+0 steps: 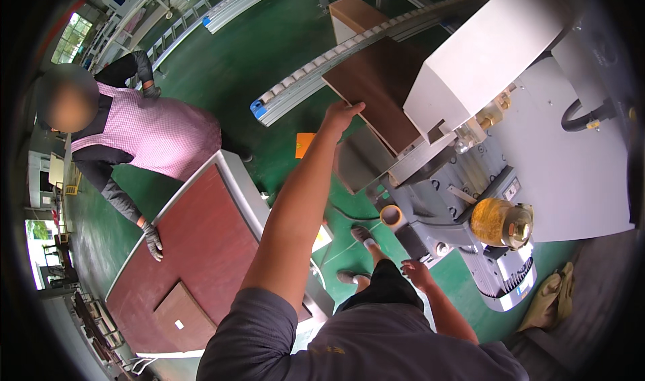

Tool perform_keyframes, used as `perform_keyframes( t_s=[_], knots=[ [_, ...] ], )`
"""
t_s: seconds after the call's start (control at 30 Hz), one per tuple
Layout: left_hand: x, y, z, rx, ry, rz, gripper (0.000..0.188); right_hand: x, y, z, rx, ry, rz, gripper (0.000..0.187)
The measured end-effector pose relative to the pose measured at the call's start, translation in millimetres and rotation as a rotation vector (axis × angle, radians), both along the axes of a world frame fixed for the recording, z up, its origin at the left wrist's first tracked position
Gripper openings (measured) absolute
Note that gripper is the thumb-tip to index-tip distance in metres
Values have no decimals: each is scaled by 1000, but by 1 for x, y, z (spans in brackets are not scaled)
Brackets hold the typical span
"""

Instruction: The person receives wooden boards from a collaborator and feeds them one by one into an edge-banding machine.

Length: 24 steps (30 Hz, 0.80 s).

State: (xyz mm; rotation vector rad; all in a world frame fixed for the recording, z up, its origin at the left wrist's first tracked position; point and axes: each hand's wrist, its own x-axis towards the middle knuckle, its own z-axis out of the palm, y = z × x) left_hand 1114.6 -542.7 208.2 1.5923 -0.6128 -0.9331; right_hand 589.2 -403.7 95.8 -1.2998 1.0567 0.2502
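Note:
My left arm reaches far forward, and my left hand (345, 117) is closed on the near left edge of a dark brown board (376, 89). The board's right part passes beside the white box-shaped cover (463, 52) of a grey machine (430, 199). Lower down and close to my body, my right hand (418, 273) has its fingers loosely bent and apart, with nothing seen in it. It is nearest to the machine's front corner, which bears a round knob (441, 248). A roll of tape (390, 215) sits on the machine's left side.
A co-worker in a pink checked apron (168, 129) stands at the left, one gloved hand (152, 241) on a red-brown table (201, 240). A smaller brown board (185, 317) lies there. A roller conveyor (302, 85) stands behind my left hand. An amber-filled jar (494, 223) juts from the machine.

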Motion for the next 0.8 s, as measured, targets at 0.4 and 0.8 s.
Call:
perform_keyframes(
  t_s=[0.4,0.8],
  knots=[
    [-36,238,9,-199,296,288,43,175,-42,119,253,-510,124,40],
    [-159,468,123,-392,300,839,57,281,64,233,545,-1070,9,24]
  ],
)
